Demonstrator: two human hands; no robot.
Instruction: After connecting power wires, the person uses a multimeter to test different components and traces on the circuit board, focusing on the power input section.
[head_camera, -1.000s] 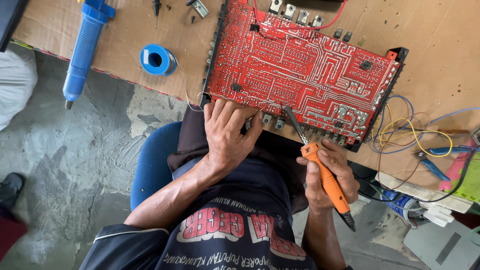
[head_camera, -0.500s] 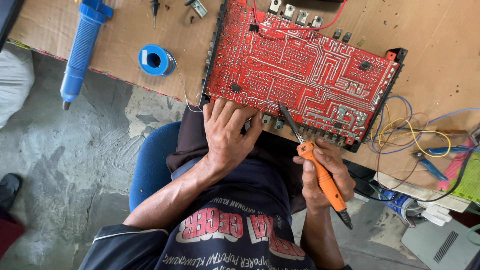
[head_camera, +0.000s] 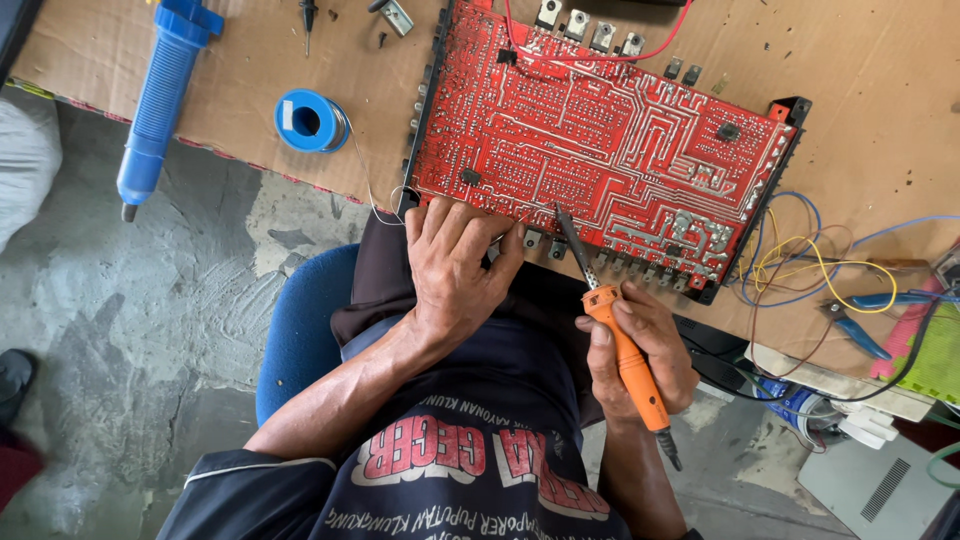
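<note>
**At the bench edge: iron tip on the red board**

Over the near edge of the red circuit board (head_camera: 600, 150), solder side up on the brown cardboard sheet (head_camera: 880, 90), with the front rim overhanging the lap. Left hand (head_camera: 455, 265) laid flat at that rim, fingers together and curled onto the board's edge, pinning it down; a thin strand of solder wire (head_camera: 375, 195) seems to run in under them, though whether pinched there, cannot tell. Right hand (head_camera: 640, 350) clamped around the orange soldering iron (head_camera: 625, 360), fingers wrapped tight on the handle, dark metal tip resting on the copper tracks just beside the left fingertips.

Likely trouble, as a judgement: hot tip so close to the left fingers, so a small slip could mean a burn. Too long on one spot could lift a track; too much solder could bridge two neighbouring tracks. Iron cord trailing below the wrist, apt to snag and tug the tip off its joint. Board only half supported, apt to tilt if the left hand lifts.

By count: one board, one iron, one blue solder spool (head_camera: 310, 120), one blue solder sucker (head_camera: 160, 95) well to the left, one pair of blue-handled pliers (head_camera: 865, 320) by the tangle of coloured wires (head_camera: 800, 260), four metal-tabbed parts along the board's far edge.
</note>
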